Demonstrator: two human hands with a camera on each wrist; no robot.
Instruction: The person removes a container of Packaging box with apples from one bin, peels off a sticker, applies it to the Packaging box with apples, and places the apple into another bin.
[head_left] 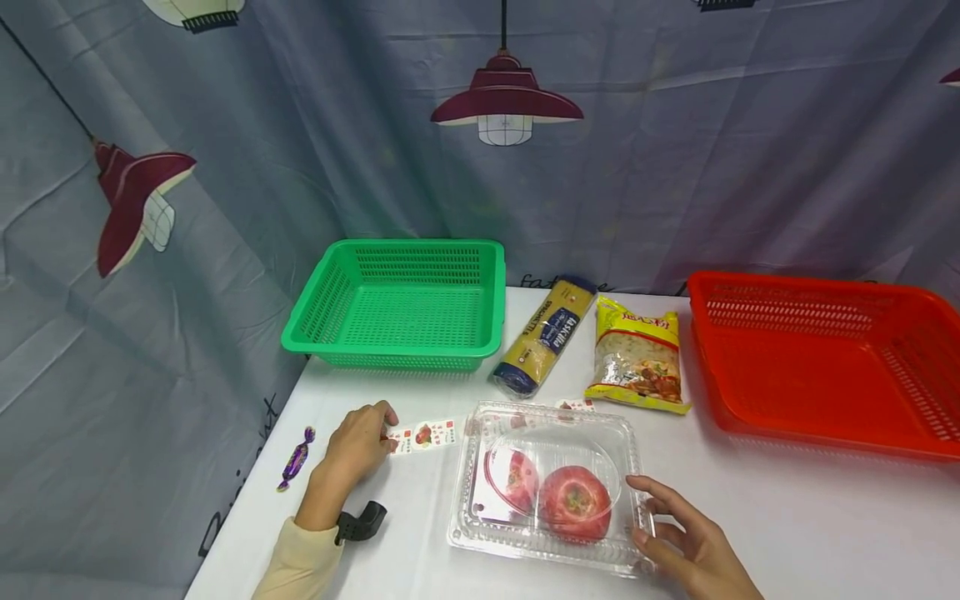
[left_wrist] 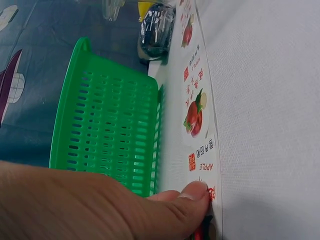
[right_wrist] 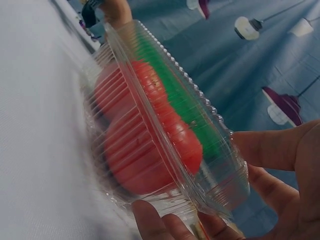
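Note:
My left hand (head_left: 358,442) pinches the left end of a white label strip (head_left: 423,436) printed with red apples and writing; in the left wrist view the thumb (left_wrist: 194,192) lies on its printed face. The strip runs rightward along the far part of a clear plastic clamshell box (head_left: 547,554), and a bit shows beyond it. Inside the box, its lid down, sit two red fruits that look like apples (head_left: 576,500). My right hand (head_left: 693,537) holds the box's right side, thumb near the front corner and fingers (right_wrist: 267,149) along the edge.
A green basket (head_left: 491,333) stands at the back left, a red basket (head_left: 720,392) at the right. Between them lie a spaghetti pack (head_left: 543,337) and a yellow food bag (head_left: 637,358). A purple wrapped candy (head_left: 296,460) lies left of my left hand.

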